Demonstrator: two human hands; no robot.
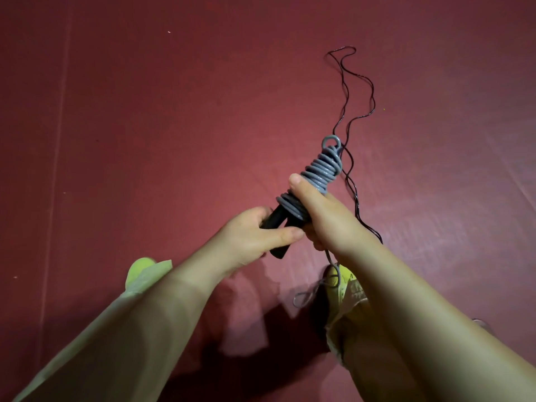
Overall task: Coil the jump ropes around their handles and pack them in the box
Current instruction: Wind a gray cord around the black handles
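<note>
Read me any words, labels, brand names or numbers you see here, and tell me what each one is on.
No readable text anywhere.
The black handles, the grey rope coiled on them and the red floor carry no print.
The yellow shoe has small dark marks, too blurred to read.

Two jump ropes: grey rope [320,171], black rope [358,111]. Two black handles [76,217]. Two hands [255,236].
</note>
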